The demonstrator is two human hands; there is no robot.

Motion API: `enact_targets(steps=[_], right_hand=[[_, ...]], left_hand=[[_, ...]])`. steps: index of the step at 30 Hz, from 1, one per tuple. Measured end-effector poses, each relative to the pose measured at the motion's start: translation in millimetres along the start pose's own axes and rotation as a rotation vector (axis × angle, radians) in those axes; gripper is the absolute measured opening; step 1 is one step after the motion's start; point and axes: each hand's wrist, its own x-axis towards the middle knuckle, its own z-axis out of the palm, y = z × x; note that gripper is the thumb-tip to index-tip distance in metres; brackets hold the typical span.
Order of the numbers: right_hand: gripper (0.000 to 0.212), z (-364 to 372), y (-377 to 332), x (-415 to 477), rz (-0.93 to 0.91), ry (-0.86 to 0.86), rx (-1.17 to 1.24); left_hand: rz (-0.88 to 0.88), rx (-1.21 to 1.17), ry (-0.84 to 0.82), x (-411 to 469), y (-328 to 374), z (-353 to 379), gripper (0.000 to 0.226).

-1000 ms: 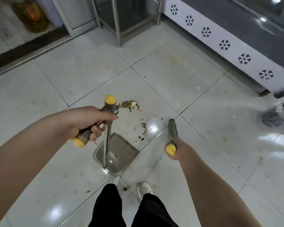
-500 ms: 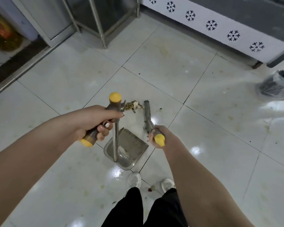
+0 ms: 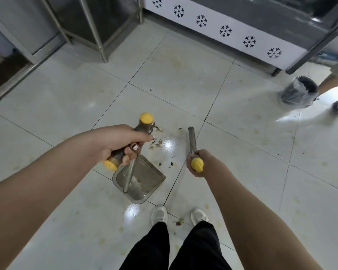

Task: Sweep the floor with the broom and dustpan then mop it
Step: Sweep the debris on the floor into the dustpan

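My left hand (image 3: pixel 119 139) wraps the brown, yellow-capped crossbar (image 3: pixel 143 126) of the grey plastic dustpan (image 3: pixel 146 182), holding its mouth down toward the leafy scraps (image 3: pixel 156 143) on the white tiles (image 3: pixel 183 84). My right hand (image 3: pixel 207 162) clenches the yellow-tipped grey broom (image 3: pixel 192 137) just right of them, poised to sweep inward.

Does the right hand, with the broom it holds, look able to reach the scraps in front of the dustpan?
Probably yes. The right hand grips the broom, and only bare floor lies between it and the scraps before the dustpan.
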Motion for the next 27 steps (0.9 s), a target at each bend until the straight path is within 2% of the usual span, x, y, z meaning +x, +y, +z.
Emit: enact_targets(steps=[3, 9, 14, 21, 24, 27], right_hand=[[0.024, -1.5, 18.1, 10.5, 0.033, 0.049, 0.07], [0.031, 21.8, 52.6, 27.2, 0.132, -0.039, 0.113], [0.034, 47.0, 45.8, 32.6, 0.134, -0.104, 0.153], [0.036, 32.4, 36.0, 23.4, 0.153, -0.36, 0.37], [0.033, 14.1, 38.3, 17.7, 0.183, -0.435, 0.347], [0.034, -5.9, 44.4, 8.6, 0.207, -0.433, 0.213]], left_hand=[[-0.014, 0.014, -0.002, 0.2, -0.7, -6.0, 0.028], [-0.043, -0.03, 0.023, 5.2, -12.9, -14.9, 0.029], [-0.063, -0.052, 0.03, 6.2, -21.7, -23.1, 0.035], [-0.092, -0.044, 0.056, -3.1, -35.3, -11.7, 0.036], [-0.079, -0.045, 0.088, -13.9, -42.0, 0.1, 0.035], [-0.058, -0.055, 0.135, -27.1, -51.9, 14.8, 0.036]])
